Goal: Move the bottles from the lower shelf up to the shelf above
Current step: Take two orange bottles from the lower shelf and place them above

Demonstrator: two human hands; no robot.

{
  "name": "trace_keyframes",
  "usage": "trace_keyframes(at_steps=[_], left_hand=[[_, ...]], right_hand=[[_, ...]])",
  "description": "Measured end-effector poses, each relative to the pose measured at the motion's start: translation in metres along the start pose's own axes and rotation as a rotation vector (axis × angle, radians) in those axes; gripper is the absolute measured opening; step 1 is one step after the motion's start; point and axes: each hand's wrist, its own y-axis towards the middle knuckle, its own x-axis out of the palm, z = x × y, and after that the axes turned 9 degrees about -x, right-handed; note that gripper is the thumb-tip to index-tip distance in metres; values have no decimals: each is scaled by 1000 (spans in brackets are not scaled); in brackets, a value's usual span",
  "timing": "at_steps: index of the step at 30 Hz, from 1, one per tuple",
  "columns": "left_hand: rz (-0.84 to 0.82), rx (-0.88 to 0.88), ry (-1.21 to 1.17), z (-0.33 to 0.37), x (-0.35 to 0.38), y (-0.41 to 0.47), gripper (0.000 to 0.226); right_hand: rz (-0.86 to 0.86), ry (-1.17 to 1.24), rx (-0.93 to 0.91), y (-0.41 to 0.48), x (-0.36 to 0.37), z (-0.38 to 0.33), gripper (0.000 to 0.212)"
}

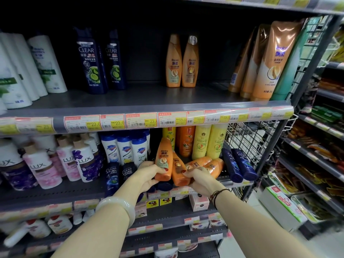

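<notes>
Grip: left hand [149, 174] curled round orange bottle [163, 157] at front of lower shelf [74, 192], long axis near upright, narrow end up. Right hand [202, 180] holds second orange bottle [178, 168] just right, leaning, narrow end up-left.

A dark wire mesh panel [247, 138] stood at the right; beyond it, a white-and-green cardboard box [279, 202] lay near shelved brown packets [320, 149].
</notes>
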Motion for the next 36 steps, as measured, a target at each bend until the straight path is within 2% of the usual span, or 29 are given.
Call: trace_keyframes(at_steps=[3, 6, 8, 13, 17, 25, 29, 33, 36], left_hand=[[-20, -1, -11, -1, -1, -1, 46], [-43, -1, -32, -1, -2, -4, 49], [-53, -1, -9, 0, -2, -8, 49], [-66, 6, 84, -7, -3, -17, 56], [-57, 38, 138, -11, -2, -29, 64], [-67, 111, 218, -17, -7, -56, 69], [-53, 130, 259, -15, -13, -69, 68], [-1, 185, 317, -11, -15, -81, 54], [47, 237, 377, -9, -17, -91, 47]], right_hand=[[-21, 77, 13, -4, -4, 2, 58], [-92, 108, 29, -10, -6, 2, 45], [-143, 98, 36, -15, -8, -1, 37], [-191, 14, 45, -24, -8, -8, 47], [-241, -52, 2, -36, -12, -11, 36], [-298, -221, -182, -56, -7, -6, 55], [-337, -325, -263, -68, -3, -13, 55], [-368, -412, -318, -82, 4, -24, 64], [-391, -476, -376, -92, 6, -34, 61]])
